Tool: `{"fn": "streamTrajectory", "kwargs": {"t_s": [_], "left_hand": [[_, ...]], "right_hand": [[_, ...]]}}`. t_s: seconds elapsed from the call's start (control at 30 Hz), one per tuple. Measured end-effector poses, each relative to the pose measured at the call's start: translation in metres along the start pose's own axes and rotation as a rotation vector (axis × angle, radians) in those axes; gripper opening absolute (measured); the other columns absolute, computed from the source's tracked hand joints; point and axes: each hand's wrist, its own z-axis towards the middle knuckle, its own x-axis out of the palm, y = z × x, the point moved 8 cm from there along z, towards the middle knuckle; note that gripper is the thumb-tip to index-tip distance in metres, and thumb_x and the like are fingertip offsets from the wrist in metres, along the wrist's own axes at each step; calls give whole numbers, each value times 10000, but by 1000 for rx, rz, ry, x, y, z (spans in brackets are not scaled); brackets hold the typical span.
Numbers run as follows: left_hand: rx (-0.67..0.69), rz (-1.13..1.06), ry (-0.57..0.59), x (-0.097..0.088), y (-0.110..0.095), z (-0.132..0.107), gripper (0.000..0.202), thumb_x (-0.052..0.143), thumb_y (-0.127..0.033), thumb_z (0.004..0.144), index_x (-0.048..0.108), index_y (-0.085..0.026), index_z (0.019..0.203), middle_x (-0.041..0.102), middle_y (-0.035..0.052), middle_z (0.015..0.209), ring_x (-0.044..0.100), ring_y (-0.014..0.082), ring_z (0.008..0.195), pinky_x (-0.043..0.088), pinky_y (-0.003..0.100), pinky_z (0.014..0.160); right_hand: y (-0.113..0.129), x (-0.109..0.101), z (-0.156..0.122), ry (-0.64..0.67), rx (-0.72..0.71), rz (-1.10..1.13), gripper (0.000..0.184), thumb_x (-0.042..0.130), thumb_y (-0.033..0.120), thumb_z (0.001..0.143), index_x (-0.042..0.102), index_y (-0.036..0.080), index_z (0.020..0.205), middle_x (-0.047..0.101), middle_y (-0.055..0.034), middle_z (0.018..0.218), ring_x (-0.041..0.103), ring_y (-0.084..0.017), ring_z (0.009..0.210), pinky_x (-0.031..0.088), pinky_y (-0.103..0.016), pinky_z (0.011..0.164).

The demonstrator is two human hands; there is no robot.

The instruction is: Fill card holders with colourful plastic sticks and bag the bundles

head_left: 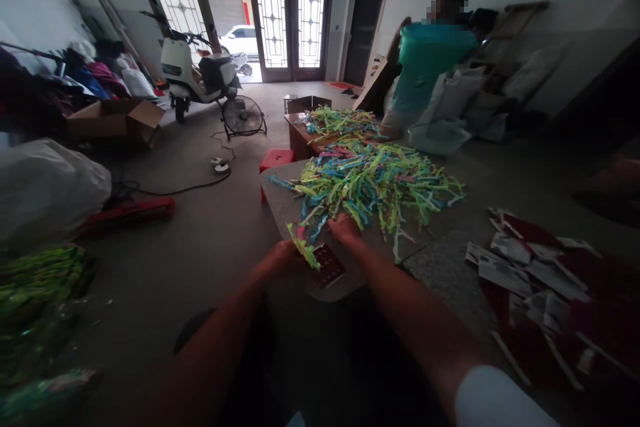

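A heap of thin yellow-green, blue and pink strips, too small to name more exactly, covers much of the grey tabletop. Closed around a small bunch of yellow-green strips with a bit of pink is my left hand, at the table's near left edge. My right hand is at the front of the heap, its fingers pinched at the end of a blue strip. Between and below my hands lies a dark red tray-like piece with rows of small marks, partly behind the left bunch.
More strips lie on a brown table behind. A red stool stands at the left. Red and white cards are piled at right. A person in a teal shirt is beyond. A fan, scooter and open carton stand left.
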Motion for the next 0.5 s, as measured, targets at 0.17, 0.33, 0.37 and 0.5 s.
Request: {"fn": "streamTrajectory", "kwargs": {"t_s": [0.17,0.33,0.37,0.5], "left_hand": [[-11,-21,-13,-3,-2,-3,323,623,-438,891,769,-151,923,736,26,841,627,162,764,453,229,673],[-43,-34,-54,-6,-9,-9,304,645,-421,869,792,-163,933,735,12,820,619,147,736,420,209,639],[-53,-33,-65,-8,-11,-10,307,648,-428,867,795,-163,917,736,17,817,620,151,737,411,210,628],[-106,-27,-98,-15,-15,-11,275,680,-409,834,807,-177,907,749,36,816,634,163,732,403,216,612]], "right_hand": [[-23,9,-9,198,75,222,279,619,288,854,627,162,606,623,-70,555,620,-187,562,445,-268,560],[-45,14,-46,386,8,485,317,627,443,803,548,199,615,582,-12,532,504,-116,455,414,-232,470],[-49,13,-54,415,-11,520,342,650,488,772,544,201,617,589,-8,549,504,-112,457,413,-231,466],[-58,10,-84,493,-69,658,378,738,549,694,608,194,703,661,-8,646,530,-107,472,403,-222,450]]}}
